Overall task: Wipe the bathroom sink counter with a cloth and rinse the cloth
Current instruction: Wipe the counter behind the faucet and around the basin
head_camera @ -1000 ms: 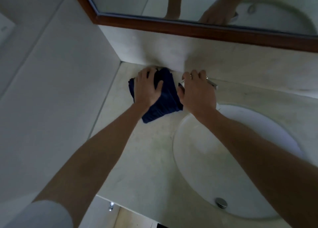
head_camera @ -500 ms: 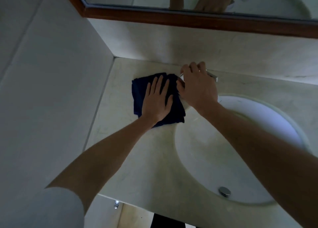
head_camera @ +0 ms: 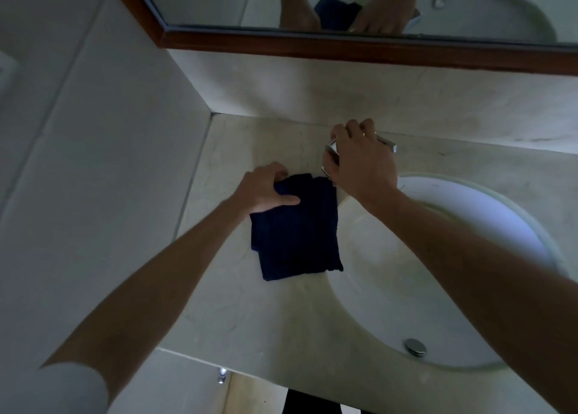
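Dark blue folded cloth [head_camera: 297,229] is gripped at its far edge by left hand [head_camera: 266,188] on the pale stone desk [head_camera: 237,313], chrome faucet [head_camera: 331,151] is clasped by right hand [head_camera: 359,163]; splashing is risked if opened hard.

Most of the tap [head_camera: 383,141] is hidden by the right hand [head_camera: 359,166], so only chrome ends are seen and the grip on it cannot be judged fully. The cloth's [head_camera: 297,235] top corner is covered by the left hand [head_camera: 266,190]. The mirror [head_camera: 344,4] is cut off by the top edge, the basin [head_camera: 469,226] partly masked by the right forearm, and the small metal fitting [head_camera: 221,376] below the worktop [head_camera: 266,320] is too blurred to be identified.
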